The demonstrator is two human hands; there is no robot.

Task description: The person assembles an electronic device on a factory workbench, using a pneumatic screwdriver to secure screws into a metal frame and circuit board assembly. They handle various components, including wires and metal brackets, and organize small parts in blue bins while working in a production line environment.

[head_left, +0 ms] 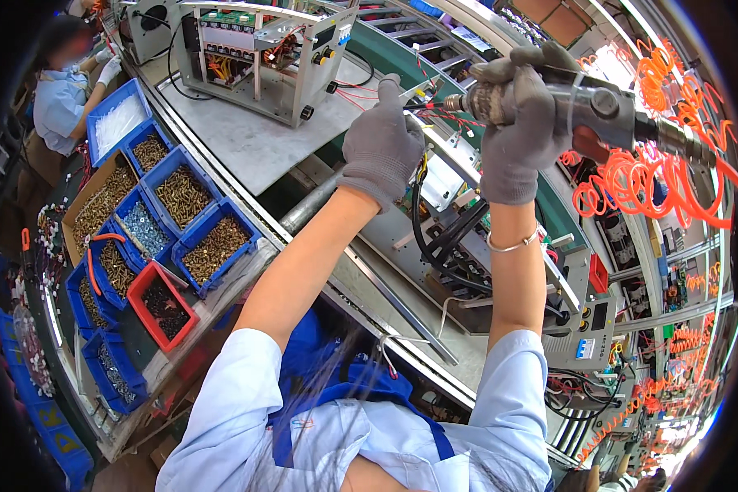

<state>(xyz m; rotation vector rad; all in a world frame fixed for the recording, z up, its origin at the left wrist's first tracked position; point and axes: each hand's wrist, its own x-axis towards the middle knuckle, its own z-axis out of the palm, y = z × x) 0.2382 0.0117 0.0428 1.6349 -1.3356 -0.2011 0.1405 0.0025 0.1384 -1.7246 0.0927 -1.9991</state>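
Observation:
My right hand (pixel 518 135), in a grey glove, is wrapped round a dark air screwdriver (pixel 603 111) held level, its bit pointing left. An orange coiled hose (pixel 623 193) runs from the tool's back end. Close to the bit tip is my left hand (pixel 377 152), also gloved in grey; its fingers are bent together with one finger raised, and anything held in them is hidden. Below both hands lies an open metal equipment chassis (pixel 455 201) with circuit boards, black cables and thin red wires.
Another open chassis (pixel 258 61) stands on a grey sheet at the far left of the line. Blue bins (pixel 184 189) of screws and washers, plus a red bin (pixel 162 305) of dark screws, fill the left bench. A co-worker (pixel 61 94) is beyond them. A finished-looking unit (pixel 580 336) sits at right.

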